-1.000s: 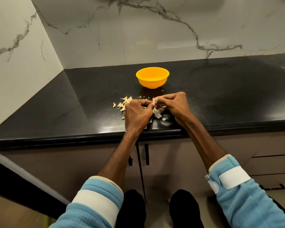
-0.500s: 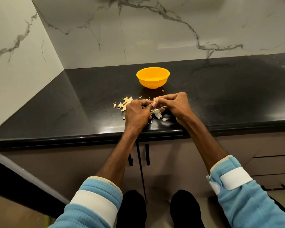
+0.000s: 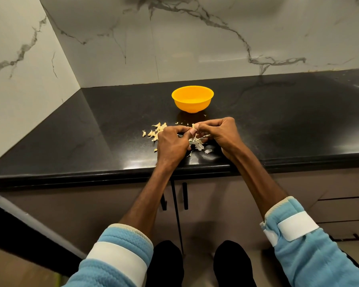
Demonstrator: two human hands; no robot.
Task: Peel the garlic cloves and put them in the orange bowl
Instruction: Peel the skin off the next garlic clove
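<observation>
One marble wall [image 3: 195, 38] in two panels meets at a corner behind one black countertop [image 3: 278, 125]. Below the counter runs one cabinet [image 3: 91, 204] with two black door handles [image 3: 185, 195] side by side.

Two light blue sleeves come in from the bottom edge, the left sleeve [image 3: 116, 255] and the right sleeve [image 3: 298, 245], each with one white band.

One orange bowl [image 3: 192, 101] stands upright on the counter, beyond the hands and well apart from the wall. What lies in it cannot be told from this angle.

The two hands meet just in front of the bowl, near the counter's front edge. The left hand [image 3: 171, 146] has its fingers curled, thumb and forefinger pinching one garlic clove [image 3: 193, 126]. The right hand [image 3: 222, 134], also curled, pinches the same clove from the other side, so the fingertips of both hands touch around it just above the counter.

Just left of the left hand lies one loose heap of cloves [image 3: 157, 130] on the counter. About eight show, and the hand hides part of the heap, so the exact count cannot be told.

Under and between the hands lie pale peel scraps [image 3: 197, 143], several thin pieces too small to count, and one more scrap a little to the right.
</observation>
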